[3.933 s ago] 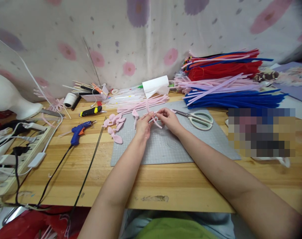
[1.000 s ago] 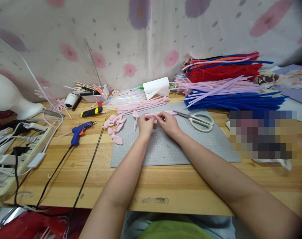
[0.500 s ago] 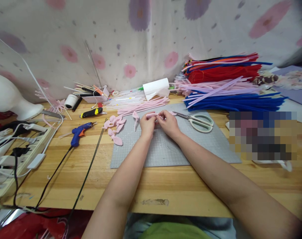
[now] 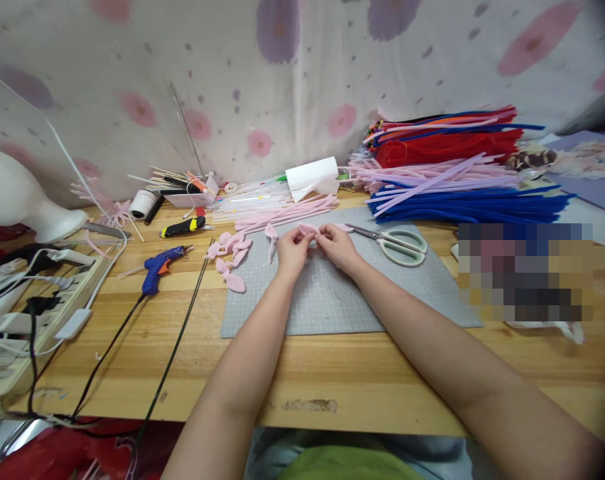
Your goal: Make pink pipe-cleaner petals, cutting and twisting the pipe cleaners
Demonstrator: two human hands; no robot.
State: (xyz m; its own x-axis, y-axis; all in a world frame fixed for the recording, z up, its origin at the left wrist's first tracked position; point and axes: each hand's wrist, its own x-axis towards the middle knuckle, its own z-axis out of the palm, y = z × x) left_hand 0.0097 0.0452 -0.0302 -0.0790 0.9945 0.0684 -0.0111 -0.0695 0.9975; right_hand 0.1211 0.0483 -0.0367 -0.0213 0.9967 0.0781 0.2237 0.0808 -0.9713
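Tabletop (image 4: 357, 393) of pale wood lies nearest, on the wearer's side of both hands, with a grey cutting mat (image 4: 330, 315) beneath them. The left hand (image 4: 293, 253) and right hand (image 4: 338, 249) nearly meet at the fingertips, both pinching a fuzzy pink strip (image 4: 308, 229), which sits between them and shows just beyond the thumbs. It looks very light and soft, likely with a bendable core, so it should bend easily, hardly slip, and suit a gentle fingertip pinch near its middle. Its visible part arches slightly, long axis crosswise from left hand to right; fingers hide the ends, so where those point cannot be told. Left of the left hand lie a twisted pink piece (image 4: 271, 235) and, farther out, pink looped pieces (image 4: 240, 251). Scissors (image 4: 378, 236) lie just right of the right hand, blades toward it. Beyond both hands are loose pink stems (image 4: 292, 211).
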